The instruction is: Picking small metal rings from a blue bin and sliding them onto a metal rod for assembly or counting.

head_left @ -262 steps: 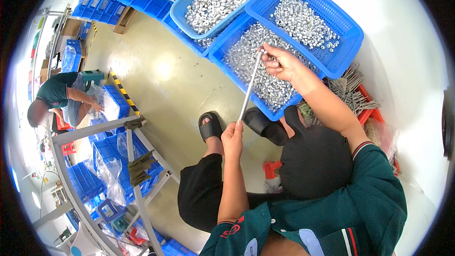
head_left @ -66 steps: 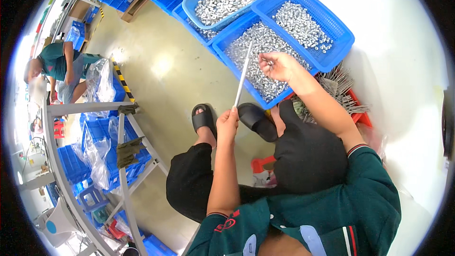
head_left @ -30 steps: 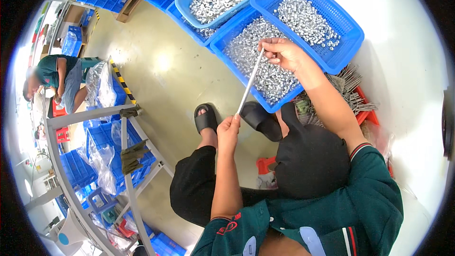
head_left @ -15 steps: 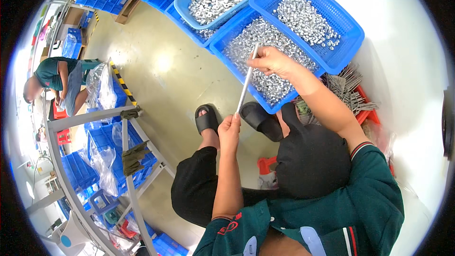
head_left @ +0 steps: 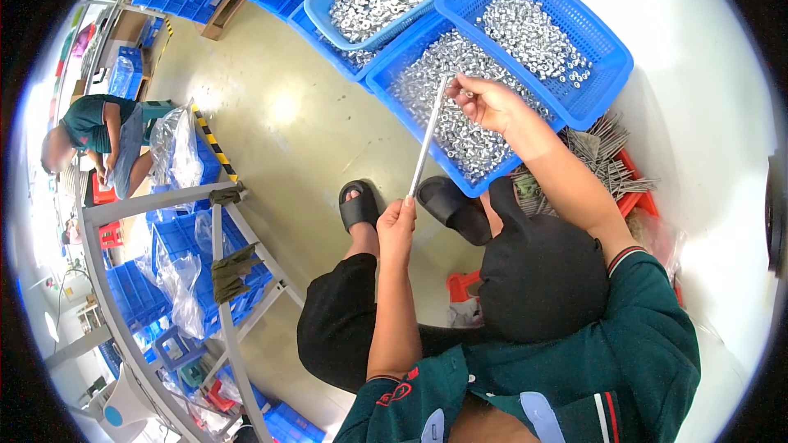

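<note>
Right hand (head_left: 484, 102) lifted slightly; both hands' fingers still grasping slim metal rod (head_left: 427, 138).

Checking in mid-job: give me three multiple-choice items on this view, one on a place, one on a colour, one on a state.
1. Where is the right hand?
A. over the nearest blue basket
B. on a knee
C. under the metal rack

2. What colour is the crate holding the long pins?
A. green
B. red
C. white

3. How is the thin metal rod held?
A. lying on the floor
B. gripped at its lower end by the left hand
C. resting in a basket

Answers: 1 A, it is above the nearest blue basket of small silver parts; 2 B, its rim is red; 3 B, the fist closes around the lower end, the right fingertips at the top.
</note>
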The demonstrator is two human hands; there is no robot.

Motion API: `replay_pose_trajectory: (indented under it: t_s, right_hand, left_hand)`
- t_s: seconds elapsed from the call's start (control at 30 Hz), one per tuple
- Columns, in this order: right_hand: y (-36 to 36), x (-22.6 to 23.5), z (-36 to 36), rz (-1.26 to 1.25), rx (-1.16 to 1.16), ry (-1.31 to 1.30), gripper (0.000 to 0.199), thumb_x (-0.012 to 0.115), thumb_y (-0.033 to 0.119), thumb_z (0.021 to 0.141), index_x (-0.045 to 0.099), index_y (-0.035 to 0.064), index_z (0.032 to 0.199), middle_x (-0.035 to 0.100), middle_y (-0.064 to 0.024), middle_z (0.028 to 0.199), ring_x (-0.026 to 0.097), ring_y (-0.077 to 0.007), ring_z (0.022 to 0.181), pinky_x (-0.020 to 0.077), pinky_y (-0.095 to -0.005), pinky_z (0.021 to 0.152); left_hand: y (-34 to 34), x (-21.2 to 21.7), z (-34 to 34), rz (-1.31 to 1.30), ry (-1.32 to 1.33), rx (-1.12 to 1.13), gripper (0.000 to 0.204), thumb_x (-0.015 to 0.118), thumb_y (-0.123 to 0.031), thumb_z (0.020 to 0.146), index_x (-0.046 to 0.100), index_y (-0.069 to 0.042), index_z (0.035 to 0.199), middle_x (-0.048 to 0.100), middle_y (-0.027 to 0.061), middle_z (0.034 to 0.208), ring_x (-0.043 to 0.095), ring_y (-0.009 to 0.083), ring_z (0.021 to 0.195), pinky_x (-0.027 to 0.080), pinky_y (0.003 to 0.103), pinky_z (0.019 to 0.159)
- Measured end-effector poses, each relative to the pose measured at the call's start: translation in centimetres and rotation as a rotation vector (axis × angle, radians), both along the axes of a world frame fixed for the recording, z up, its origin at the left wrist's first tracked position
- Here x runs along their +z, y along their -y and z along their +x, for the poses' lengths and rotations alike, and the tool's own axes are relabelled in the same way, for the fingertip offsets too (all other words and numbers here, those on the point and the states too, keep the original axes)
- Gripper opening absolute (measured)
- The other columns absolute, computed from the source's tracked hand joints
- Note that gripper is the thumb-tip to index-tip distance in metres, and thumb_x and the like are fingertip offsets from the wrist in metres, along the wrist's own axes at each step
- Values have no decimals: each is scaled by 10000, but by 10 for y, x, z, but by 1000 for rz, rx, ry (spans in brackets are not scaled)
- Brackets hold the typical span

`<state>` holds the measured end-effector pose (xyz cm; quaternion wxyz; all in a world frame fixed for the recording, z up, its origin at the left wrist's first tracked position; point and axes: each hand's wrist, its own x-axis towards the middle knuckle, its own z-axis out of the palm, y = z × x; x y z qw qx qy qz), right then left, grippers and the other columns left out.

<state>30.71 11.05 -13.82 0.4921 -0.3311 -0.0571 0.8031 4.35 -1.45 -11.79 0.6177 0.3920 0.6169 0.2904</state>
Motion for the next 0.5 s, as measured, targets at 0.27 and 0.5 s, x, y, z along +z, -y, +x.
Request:
replay_pose_trajectory:
  t_s: [0.27, 0.5]
  right_hand:
    - [4, 10, -6, 53, -63, 93, 186, 448, 42, 868, 517, -34, 1024, 593, -106, 932, 602, -165, 827, 518, -235, 689]
    - [3, 13, 0, -28, -80, -20, 185, 532, 55, 836, 528, 20, 1017, 593, -73, 908, 531, -69, 632, 402, -157, 430]
  left_hand:
    - [0, 0, -3, 13, 8, 9, 317, 505, -318, 879, 452, -135, 626, 330, -102, 503, 253, -1, 408, 174, 168, 368]
    - [1, 0, -4, -2, 1, 16, 334, 525, -288, 871, 469, -85, 611, 361, -79, 529, 290, 20, 471, 214, 185, 425]
